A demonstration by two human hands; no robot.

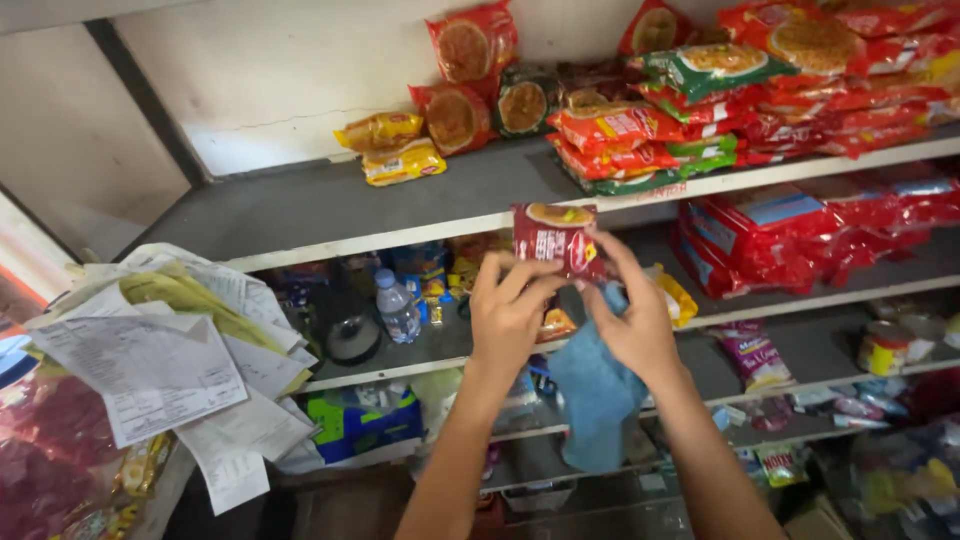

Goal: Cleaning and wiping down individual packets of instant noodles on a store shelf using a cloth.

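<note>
- A dark red noodle packet was held up in front of the edge of the grey top shelf, below the stacked packets.
- The left hand pinched the packet's lower left edge, fingers closed on it.
- The right hand gripped its right side, and a blue cloth hung from under that palm.
- Red and green noodle packets lay piled on the top shelf just above; two yellow packets sat apart to their left.
- A small water bottle stood on the shelf below, left of the hands.
- Loose papers were heaped at far left.
</note>
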